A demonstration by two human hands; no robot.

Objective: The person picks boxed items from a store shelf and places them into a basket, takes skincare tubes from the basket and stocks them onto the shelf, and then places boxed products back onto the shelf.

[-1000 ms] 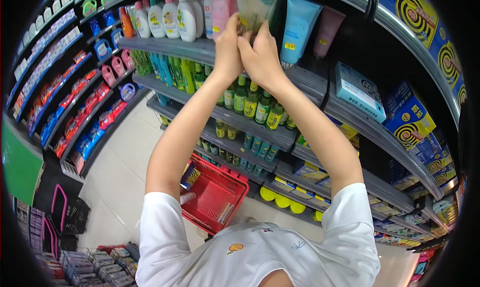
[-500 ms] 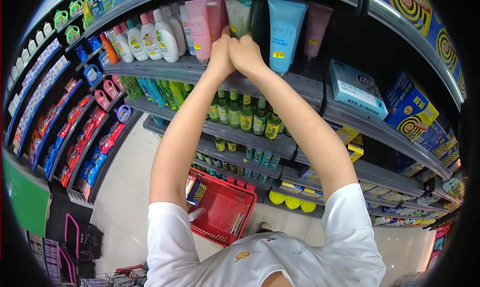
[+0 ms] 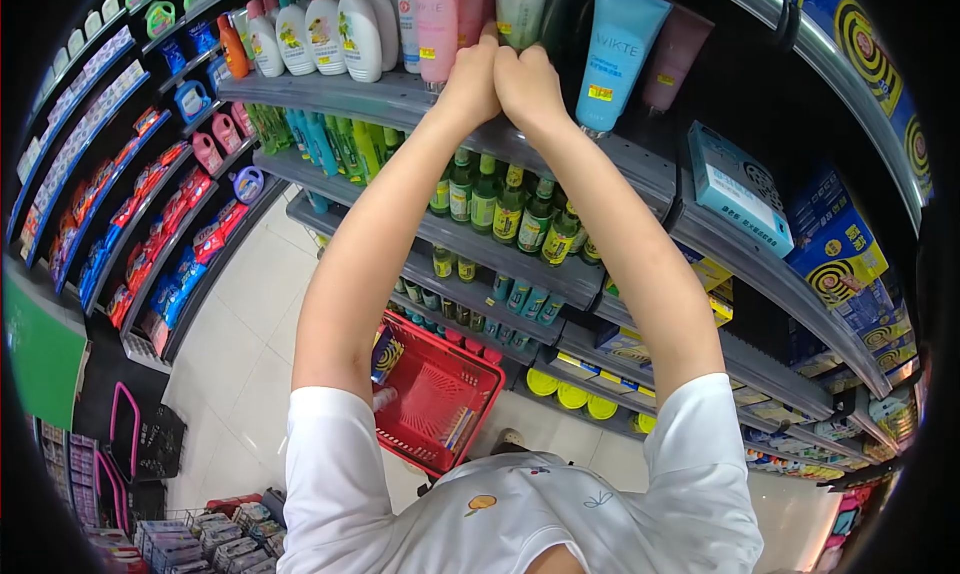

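Both my hands reach up to the top shelf (image 3: 320, 98) and meet side by side at the lower end of a pale green squeeze tube (image 3: 521, 10). My left hand (image 3: 472, 82) is closed at the tube's left side, one finger pointing upward. Against its right side, my right hand (image 3: 529, 84) is closed too, its fingertips mostly hidden. A pink tube (image 3: 437, 24) stands just left of my left hand. To the right of my right hand, a large blue cleansing tube (image 3: 620, 54) stands on its cap, with a dark mauve tube (image 3: 675, 59) behind it.
White lotion bottles (image 3: 358, 34) line the shelf leftward. Green bottles (image 3: 508, 204) fill the shelf below my forearms. A teal box (image 3: 738, 194) and mosquito-coil boxes (image 3: 845, 254) sit to the right. On the floor is a red shopping basket (image 3: 435, 389) holding a few items.
The view has tilted and shifted, so the shelf appears higher and farther right. Both hands remain together at the pale green tube.
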